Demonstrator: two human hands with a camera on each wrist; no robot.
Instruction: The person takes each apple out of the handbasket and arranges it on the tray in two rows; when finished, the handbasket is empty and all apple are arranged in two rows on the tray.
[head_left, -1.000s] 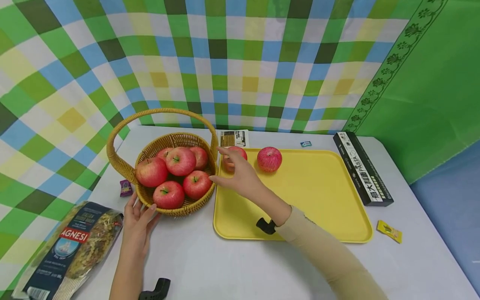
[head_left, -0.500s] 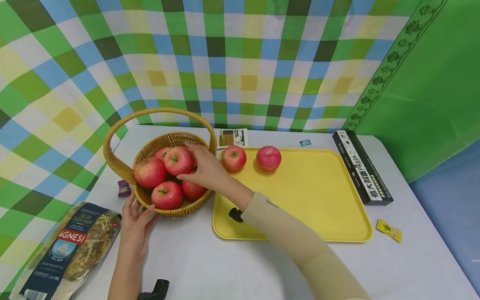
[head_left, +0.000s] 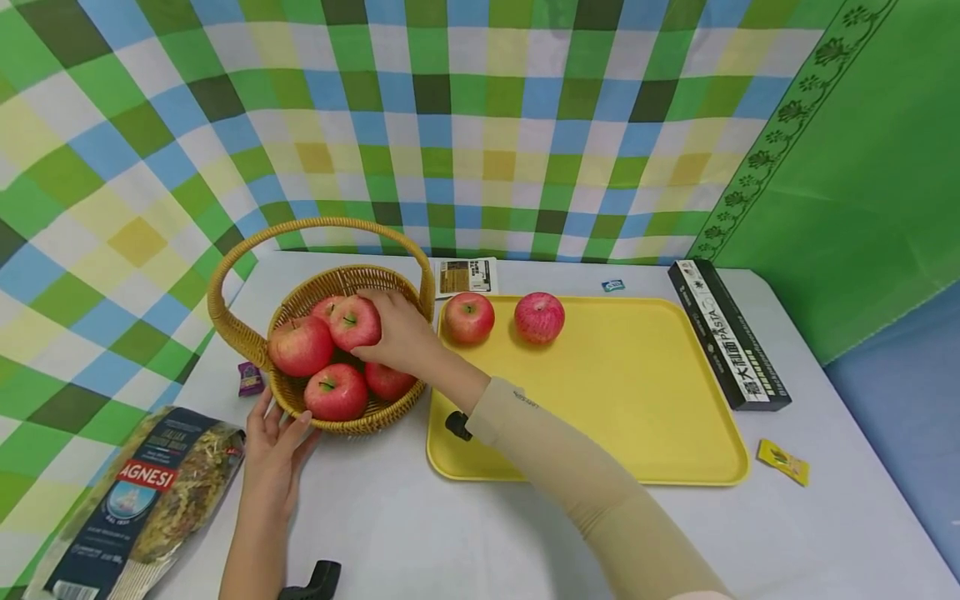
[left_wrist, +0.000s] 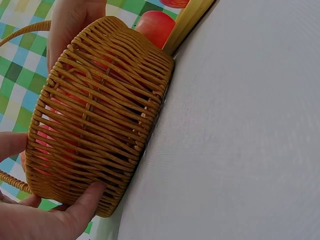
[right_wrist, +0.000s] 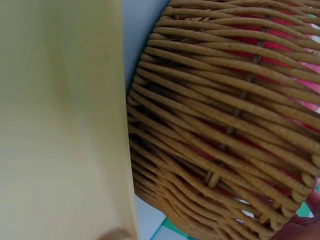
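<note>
Meanwhile, a right hand (head_left: pixel 401 333) closes its fingers over an apple (head_left: pixel 355 322) in the wicker basket (head_left: pixel 247 342).
Four more apples fill it; the left hand (head_left: pixel 273 450), fingers relaxed, steadies its near wall. Right, a yellow tray (head_left: pixel 637 392) holds two apples.

The person's right hand (head_left: pixel 397 337) reaches far and to the left, its forearm in a beige sleeve running diagonally from the near right. The palm faces down and the fingers curl downward, the fingertips bent under. A dark strap fitting shows at the wrist. The left hand (head_left: pixel 276 442) lies near and to the left, its bare forearm coming straight up from the near edge, fingers straight and spread, thumb (left_wrist: pixel 82 207) stretched out and pressing forward.
</note>
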